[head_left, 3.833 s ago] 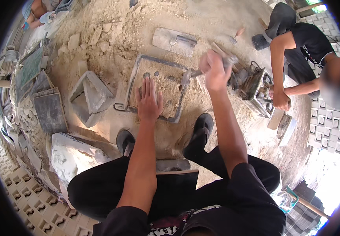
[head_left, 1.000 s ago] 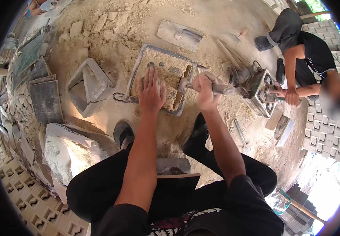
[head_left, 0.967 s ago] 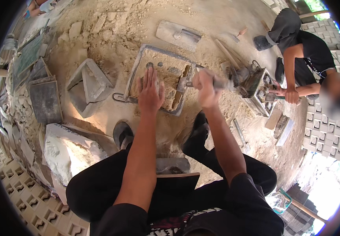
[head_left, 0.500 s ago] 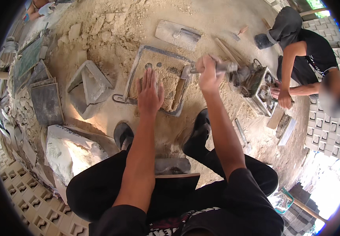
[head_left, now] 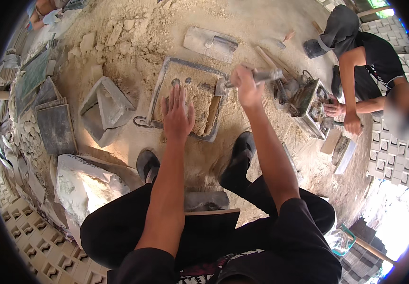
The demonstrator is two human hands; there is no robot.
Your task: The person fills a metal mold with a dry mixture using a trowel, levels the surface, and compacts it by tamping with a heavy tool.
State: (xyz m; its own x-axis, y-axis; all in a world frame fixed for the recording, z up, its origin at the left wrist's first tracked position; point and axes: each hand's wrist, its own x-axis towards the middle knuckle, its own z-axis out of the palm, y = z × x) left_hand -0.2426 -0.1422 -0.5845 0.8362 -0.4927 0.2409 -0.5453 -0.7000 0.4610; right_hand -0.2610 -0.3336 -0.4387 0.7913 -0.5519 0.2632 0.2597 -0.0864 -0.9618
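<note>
My left hand [head_left: 177, 116] lies flat, fingers stretched out, on packed sandy material [head_left: 197, 97] inside a dark metal frame mould [head_left: 161, 85] on the ground. Just beyond my fingertips, small round dark spots show in the sand. My right hand [head_left: 248, 87] is wrapped round the handle of a hammer [head_left: 268, 75], held roughly level. Its blocky head [head_left: 220, 87] is over the mould's right side, above a narrow slot [head_left: 212, 113] in the sand; whether it touches the rim I cannot tell. A looped metal handle sticks out at the mould's near left corner.
A steel float trowel [head_left: 210, 44] lies beyond the mould. Left are an angular grey block [head_left: 105, 109], dark plates [head_left: 56, 128] and a white sack [head_left: 84, 182]. At right, a co-worker [head_left: 374, 61] handles another metal mould [head_left: 311, 109]. Patterned blocks are stacked around.
The view has shifted slightly. My left hand stays flat on the sand, and the free end of the hammer handle has tipped a little farther away. The co-worker's nearer hand has moved right.
</note>
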